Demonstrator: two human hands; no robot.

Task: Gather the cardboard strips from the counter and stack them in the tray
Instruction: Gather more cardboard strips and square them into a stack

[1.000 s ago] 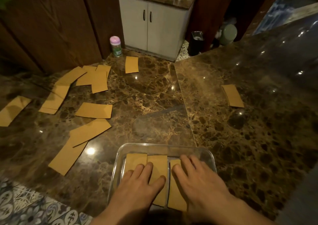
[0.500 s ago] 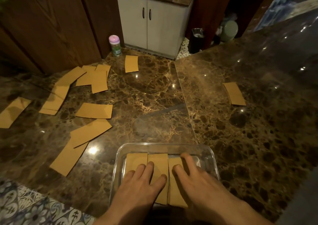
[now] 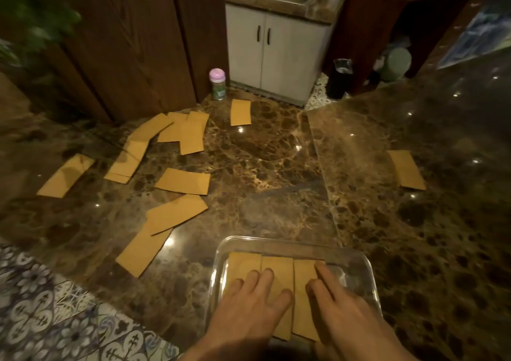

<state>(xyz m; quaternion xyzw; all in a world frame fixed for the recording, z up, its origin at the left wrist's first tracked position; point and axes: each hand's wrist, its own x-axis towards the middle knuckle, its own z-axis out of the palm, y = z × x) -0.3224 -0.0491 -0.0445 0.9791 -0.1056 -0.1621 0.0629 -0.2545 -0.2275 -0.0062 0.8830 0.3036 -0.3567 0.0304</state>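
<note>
Three strips (image 3: 276,272) are lying side by side in the tray (image 3: 369,269), long edges touching, in a row rather than a pile. The left hand (image 3: 249,308) is lying flat on the left and middle ones, fingers straight and slightly spread, pressing down. The right hand (image 3: 343,316) is flat too, with the forefinger reaching along the outer edge of the right strip and the thumb resting on its face. Neither hand is pinching anything. The tray is sitting near the front of the table (image 3: 276,172).

Step in hand, by my reading: squaring the strips up. To do it well:
- Keep the fingers flat and push from the edges.
- Use one hand as a stop while the other is sliding.
- Press lightly, since card will likely skate on the clear tray floor.
- The task says stack, so the row probably wants closing into one pile.

Loose strips (image 3: 182,181) are lying scattered across the left of the table, several overlapping. One (image 3: 240,112) is lying at the back near a bottle (image 3: 218,84). Another (image 3: 406,170) is sitting well apart on the right. Most of the gathering looks undone.
</note>
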